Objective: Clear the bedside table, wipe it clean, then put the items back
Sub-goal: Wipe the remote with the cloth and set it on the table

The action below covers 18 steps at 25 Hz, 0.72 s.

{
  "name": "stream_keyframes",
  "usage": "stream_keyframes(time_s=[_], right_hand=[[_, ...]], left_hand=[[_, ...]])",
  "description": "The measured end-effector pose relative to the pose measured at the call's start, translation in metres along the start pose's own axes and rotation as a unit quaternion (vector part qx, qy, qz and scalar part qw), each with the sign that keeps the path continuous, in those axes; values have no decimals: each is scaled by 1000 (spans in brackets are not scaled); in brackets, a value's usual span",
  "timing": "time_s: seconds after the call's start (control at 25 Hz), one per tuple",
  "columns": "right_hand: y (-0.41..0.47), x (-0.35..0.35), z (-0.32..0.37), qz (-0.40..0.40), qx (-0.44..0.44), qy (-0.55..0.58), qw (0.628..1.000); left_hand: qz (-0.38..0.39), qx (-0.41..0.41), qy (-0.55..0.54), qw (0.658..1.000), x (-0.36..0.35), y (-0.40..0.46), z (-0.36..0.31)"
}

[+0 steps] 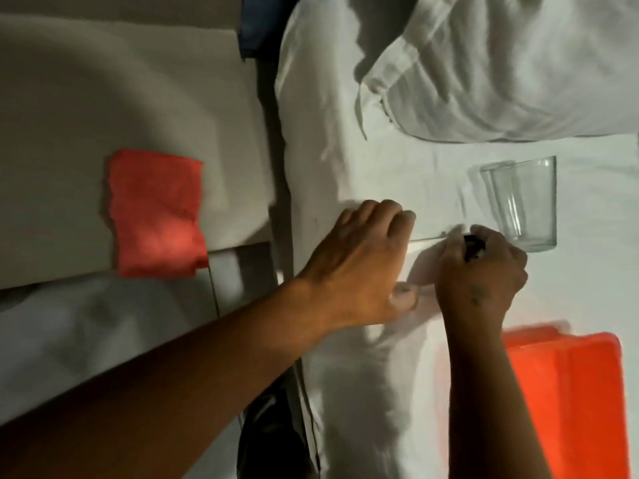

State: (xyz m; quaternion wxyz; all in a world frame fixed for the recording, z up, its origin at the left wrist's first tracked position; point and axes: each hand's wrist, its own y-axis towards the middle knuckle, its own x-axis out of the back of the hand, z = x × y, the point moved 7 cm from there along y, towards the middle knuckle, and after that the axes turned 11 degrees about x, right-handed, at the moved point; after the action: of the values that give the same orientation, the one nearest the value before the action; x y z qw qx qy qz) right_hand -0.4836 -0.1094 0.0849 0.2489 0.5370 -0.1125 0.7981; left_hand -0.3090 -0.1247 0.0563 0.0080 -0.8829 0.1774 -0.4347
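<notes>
The beige bedside table point(69, 115) fills the left side, and a red cloth point(157, 212) lies flat on it. A clear empty glass point(522, 202) stands on the white bed sheet point(397, 98). My left hand point(363, 264) is on the bed beside the table, its fingers and thumb curled around a thin white flat item point(428, 261), perhaps a notepad or paper. My right hand point(484, 278) is right next to it, just short of the glass, closed around a small black object point(473, 246) that is mostly hidden in the fist.
A white pillow point(501, 70) lies at the top right of the bed. An orange plastic bin point(570, 392) sits on the sheet at the lower right, beside my right forearm. A dark gap point(276, 426) runs between table and bed.
</notes>
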Motion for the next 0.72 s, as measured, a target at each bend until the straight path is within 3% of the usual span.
stream_keyframes(time_s=[0.12, 0.24, 0.36, 0.44, 0.48, 0.56, 0.6, 0.64, 0.72], right_hand=[[11, -3, -15, 12, -33, 1, 999], [20, -8, -24, 10, -66, 76, 995], [19, -19, 4, 54, -117, 248, 960], [14, -36, 51, 94, -80, 310, 943], [10, -49, 79, 105, -41, 323, 940], [-11, -88, 147, 157, 60, 342, 925], [-28, -113, 184, 200, 105, 350, 909], [-48, -141, 217, 244, 141, 362, 888], [-81, -184, 262, 312, 180, 374, 855]], left_hand=[[2, -52, 95, 994, -22, 19, -33], [0, -66, 65, 996, -17, 27, -39], [39, -27, -83, 995, 6, 26, -6], [68, 42, -249, 965, 24, 17, 40], [100, 95, -366, 920, 29, 8, 69], [183, 203, -601, 751, 34, -23, 127], [217, 246, -667, 669, 35, -40, 155], [224, 268, -699, 624, 40, -59, 184], [179, 296, -737, 581, 51, -88, 233]])
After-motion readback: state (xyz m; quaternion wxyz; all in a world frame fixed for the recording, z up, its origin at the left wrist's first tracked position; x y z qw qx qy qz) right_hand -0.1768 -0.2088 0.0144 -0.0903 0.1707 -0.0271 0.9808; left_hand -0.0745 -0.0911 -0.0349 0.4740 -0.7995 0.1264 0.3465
